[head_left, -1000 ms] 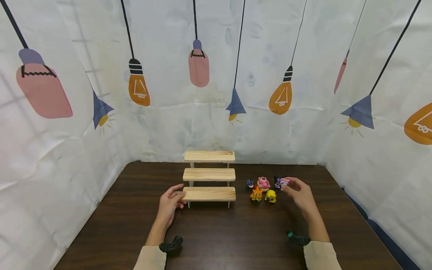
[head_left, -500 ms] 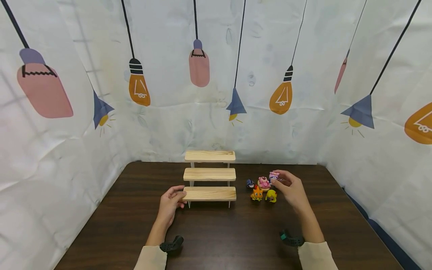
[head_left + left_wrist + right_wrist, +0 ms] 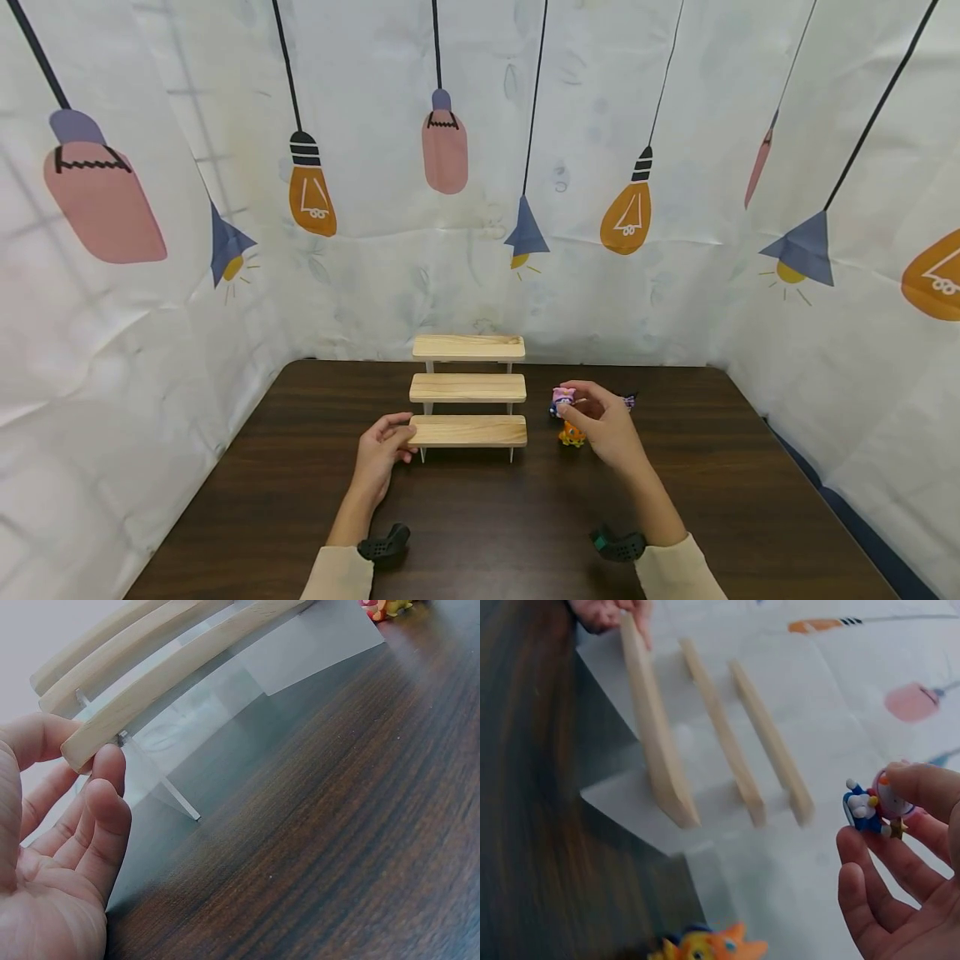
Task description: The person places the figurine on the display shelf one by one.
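A three-tier wooden display stand (image 3: pixel 468 387) with pale boards and clear side supports stands at the back middle of the table. My left hand (image 3: pixel 377 457) pinches the left end of its lowest board (image 3: pixel 187 669) between thumb and fingers. To the right of the stand, my right hand (image 3: pixel 613 429) holds a small figurine (image 3: pixel 865 810) with a pink-and-white head and blue-and-white body, pinched at the head. An orange figurine (image 3: pixel 572 434) sits on the table just below the held one. The hand hides most of the other figurines in the head view.
Part of a dark purple figurine (image 3: pixel 629 402) shows behind my right hand. Red and yellow figurines (image 3: pixel 390 607) appear at the top edge of the left wrist view. A white printed curtain (image 3: pixel 375 283) encloses the dark wooden table (image 3: pixel 465 533) at the back and sides.
My right hand has carried the pink-headed figurine left from the right side of the figurine group, over it, toward the stand. The left hand has kept its grip on the lowest board.
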Demonstrator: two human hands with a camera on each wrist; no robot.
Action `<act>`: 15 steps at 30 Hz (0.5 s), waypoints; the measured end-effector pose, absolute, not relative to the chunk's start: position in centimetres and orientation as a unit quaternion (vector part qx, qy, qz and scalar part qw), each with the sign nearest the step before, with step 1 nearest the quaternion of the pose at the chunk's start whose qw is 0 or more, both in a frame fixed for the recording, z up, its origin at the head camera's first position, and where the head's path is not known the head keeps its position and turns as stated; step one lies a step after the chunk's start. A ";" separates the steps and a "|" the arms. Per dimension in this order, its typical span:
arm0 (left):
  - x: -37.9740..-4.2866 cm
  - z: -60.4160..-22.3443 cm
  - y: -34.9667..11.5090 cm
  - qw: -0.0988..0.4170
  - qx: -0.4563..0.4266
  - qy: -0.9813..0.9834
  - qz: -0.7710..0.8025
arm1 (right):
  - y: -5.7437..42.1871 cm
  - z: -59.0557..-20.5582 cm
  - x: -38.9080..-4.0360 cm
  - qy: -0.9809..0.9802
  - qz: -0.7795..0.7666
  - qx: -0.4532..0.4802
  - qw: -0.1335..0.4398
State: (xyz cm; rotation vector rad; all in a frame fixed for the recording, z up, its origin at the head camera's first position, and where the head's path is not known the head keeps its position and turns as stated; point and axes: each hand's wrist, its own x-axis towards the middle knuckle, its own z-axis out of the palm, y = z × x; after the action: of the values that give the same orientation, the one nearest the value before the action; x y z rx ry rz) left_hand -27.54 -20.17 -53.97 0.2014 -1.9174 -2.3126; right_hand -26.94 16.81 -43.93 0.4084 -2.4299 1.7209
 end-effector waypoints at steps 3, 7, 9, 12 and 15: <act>-27.6 -54.1 -20.1 0.065 0.064 -0.633 -0.769 | 15.6 -44.3 -27.1 -0.808 0.567 0.149 0.066; -27.7 -54.2 -19.9 0.062 0.065 -0.632 -0.770 | 13.9 -44.6 -27.3 -0.818 0.548 0.161 0.070; -27.7 -54.2 -19.9 0.062 0.066 -0.632 -0.770 | 13.0 -44.7 -27.4 -0.821 0.540 0.170 0.072; -27.6 -54.0 -20.0 0.063 0.064 -0.634 -0.768 | 11.5 -44.7 -27.8 -0.821 0.536 0.183 0.075; -27.5 -53.9 -20.3 0.066 0.064 -0.637 -0.765 | 10.1 -44.5 -28.3 -0.819 0.537 0.188 0.071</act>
State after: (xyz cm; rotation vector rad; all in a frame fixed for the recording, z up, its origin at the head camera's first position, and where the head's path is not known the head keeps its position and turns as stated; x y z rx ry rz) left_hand -27.54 -20.25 -53.88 0.1940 -1.9216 -2.3069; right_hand -28.26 10.10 -44.46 0.5661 -2.4622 1.6160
